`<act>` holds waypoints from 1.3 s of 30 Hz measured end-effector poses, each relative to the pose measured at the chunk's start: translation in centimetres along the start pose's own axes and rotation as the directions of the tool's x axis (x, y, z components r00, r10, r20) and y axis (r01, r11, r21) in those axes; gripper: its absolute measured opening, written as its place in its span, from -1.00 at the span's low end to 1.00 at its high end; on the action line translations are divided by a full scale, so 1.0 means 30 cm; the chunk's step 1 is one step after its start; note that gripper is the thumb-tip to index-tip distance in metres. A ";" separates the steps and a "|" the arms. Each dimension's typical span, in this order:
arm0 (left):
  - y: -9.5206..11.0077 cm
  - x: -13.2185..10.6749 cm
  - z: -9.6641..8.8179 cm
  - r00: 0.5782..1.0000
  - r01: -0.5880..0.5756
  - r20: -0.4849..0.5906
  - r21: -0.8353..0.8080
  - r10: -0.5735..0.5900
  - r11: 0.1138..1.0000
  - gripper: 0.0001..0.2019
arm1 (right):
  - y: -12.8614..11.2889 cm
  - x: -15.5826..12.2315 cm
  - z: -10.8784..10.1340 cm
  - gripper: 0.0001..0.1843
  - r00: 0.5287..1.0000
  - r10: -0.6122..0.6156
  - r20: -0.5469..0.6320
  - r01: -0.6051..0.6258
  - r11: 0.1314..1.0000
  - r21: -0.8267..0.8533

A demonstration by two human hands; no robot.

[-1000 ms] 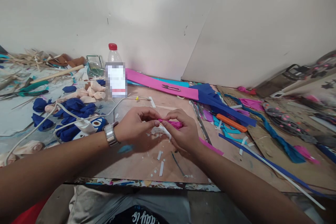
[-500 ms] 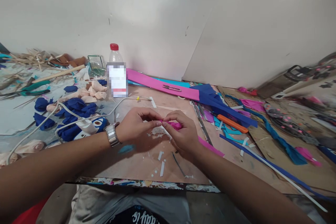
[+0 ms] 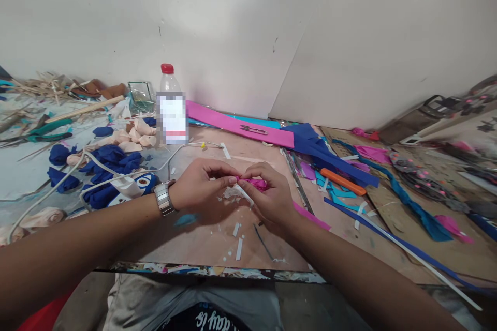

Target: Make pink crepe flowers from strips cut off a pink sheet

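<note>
Close together over the work board, my left hand [image 3: 199,178] and my right hand [image 3: 272,195] pinch a bunched piece of bright pink crepe paper [image 3: 256,183]. Thumbs and fingertips of both hands meet at its left end; the rest of it lies within my right fingers, partly hidden. A whitish, translucent scrap [image 3: 237,194] shows just below the hands, and I cannot tell whether it touches them. Small white strips [image 3: 239,248] and dots lie on the board nearer to me.
A glue gun [image 3: 130,189] with a white cord lies left among blue paper pieces [image 3: 111,158]. Behind stand a red-capped bottle [image 3: 167,83] and a pink strip [image 3: 233,123] bearing thread snips [image 3: 253,130]. Green-handled pliers [image 3: 54,130] lie far left, an orange cutter [image 3: 342,182] right.
The whole view has shifted very slightly. Both hands keep their pinch on the pink crepe paper, with almost no visible movement.
</note>
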State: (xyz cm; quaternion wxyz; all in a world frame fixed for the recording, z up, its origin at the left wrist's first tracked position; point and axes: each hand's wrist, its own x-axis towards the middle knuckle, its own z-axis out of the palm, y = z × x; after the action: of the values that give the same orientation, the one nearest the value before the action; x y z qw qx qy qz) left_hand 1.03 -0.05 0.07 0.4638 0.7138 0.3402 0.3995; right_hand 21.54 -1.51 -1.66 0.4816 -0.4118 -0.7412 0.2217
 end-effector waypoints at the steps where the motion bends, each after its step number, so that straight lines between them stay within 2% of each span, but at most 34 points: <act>1: 0.000 -0.001 0.001 1.000 -0.008 0.002 0.001 0.008 1.000 -0.83 | 0.001 0.000 0.000 -0.93 1.000 0.001 -0.002 -0.001 1.000 0.001; 5: -0.003 -0.004 0.004 0.999 -0.045 -0.009 0.020 0.045 0.999 -0.81 | -0.001 -0.001 0.001 -0.92 1.000 0.000 -0.002 0.000 1.000 0.009; 10: -0.004 -0.003 0.004 1.000 -0.018 -0.008 -0.003 0.018 1.000 -0.82 | -0.010 -0.001 0.000 -0.92 1.000 -0.009 0.013 0.008 0.999 0.042; 14: -0.001 -0.001 0.000 0.999 -0.026 -0.037 0.045 0.028 0.999 -0.85 | -0.014 -0.001 -0.004 -0.95 0.999 -0.014 0.036 0.012 0.999 0.049; 24: 0.003 -0.010 0.003 0.985 -0.160 -0.025 0.212 0.169 0.964 -0.83 | -0.022 0.005 -0.009 -0.97 0.999 -0.026 0.024 0.025 0.999 0.033; 32: 0.004 -0.014 0.006 0.986 -0.154 -0.024 0.236 0.165 0.959 -0.78 | -0.009 -0.004 0.002 -0.94 0.998 0.050 0.037 -0.052 0.997 0.054; 35: 0.002 -0.011 0.001 0.985 -0.163 -0.022 0.251 0.174 0.954 -0.81 | -0.012 -0.004 -0.002 -0.94 0.997 0.048 0.060 -0.051 0.998 0.041; 39: 0.002 -0.011 -0.002 0.983 -0.164 -0.036 0.258 0.179 0.952 -0.81 | -0.007 0.000 -0.004 -0.95 0.999 0.021 0.031 -0.021 0.999 0.024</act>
State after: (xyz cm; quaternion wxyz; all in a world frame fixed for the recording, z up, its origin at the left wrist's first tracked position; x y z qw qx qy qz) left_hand 0.84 -0.32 0.05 0.3220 0.7819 0.3389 0.4124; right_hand 21.57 -1.64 -1.46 0.4728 -0.4102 -0.7413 0.2421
